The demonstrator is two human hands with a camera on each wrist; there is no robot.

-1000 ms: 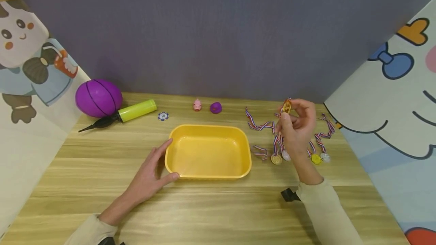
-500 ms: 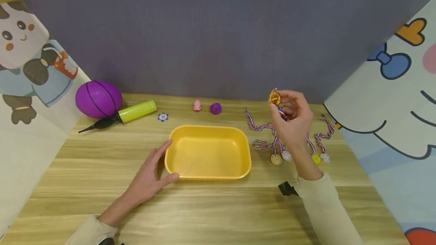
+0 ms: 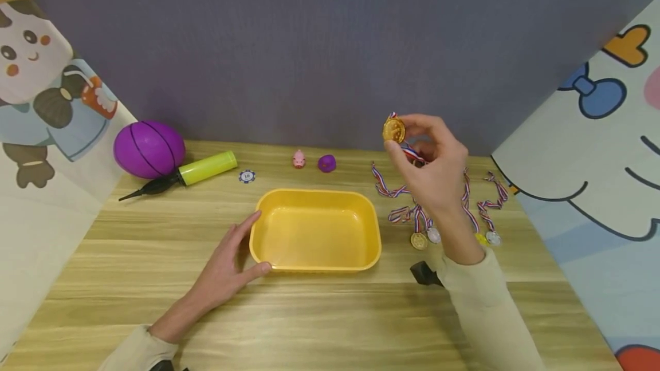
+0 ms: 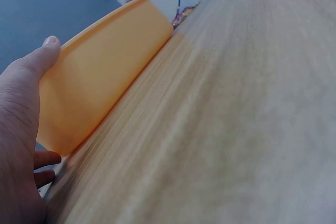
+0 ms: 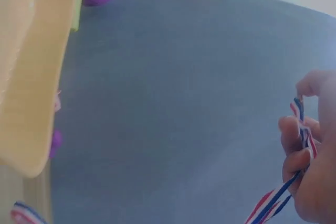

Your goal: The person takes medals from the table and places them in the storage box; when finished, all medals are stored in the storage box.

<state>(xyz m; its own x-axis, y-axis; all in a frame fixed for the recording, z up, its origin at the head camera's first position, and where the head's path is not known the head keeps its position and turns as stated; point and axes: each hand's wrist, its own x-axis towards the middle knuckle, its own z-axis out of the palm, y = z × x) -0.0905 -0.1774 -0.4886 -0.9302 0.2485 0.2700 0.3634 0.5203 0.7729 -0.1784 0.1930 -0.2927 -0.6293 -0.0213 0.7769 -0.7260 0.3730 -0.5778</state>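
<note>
My right hand (image 3: 435, 173) pinches a gold medal (image 3: 394, 130) between thumb and index finger, raised behind and to the right of the tub. Its red, white and blue ribbon (image 5: 269, 206) runs through the curled fingers and hangs below them in the right wrist view; the medal's disc is hidden there. A yellow plastic tub (image 3: 315, 192) with nothing in it stands on the table. My left hand (image 3: 222, 271) rests spread against its left end, index finger along the left rim and thumb at the near corner. The left wrist view shows the thumb (image 4: 48, 53) at the rim.
More ribboned medals (image 3: 419, 241) lie on the right. Along the back are a purple ball (image 3: 149, 149), a yellow-green hand pump (image 3: 206, 169), a poker chip (image 3: 247, 176), a pink pig toy (image 3: 298, 159) and a small purple toy (image 3: 327, 163). A grey wall (image 3: 309, 62) stands behind.
My right hand has moved left and up with the gold medal, turning the disc's face more toward the head camera. The left hand and the tub have stayed put.
</note>
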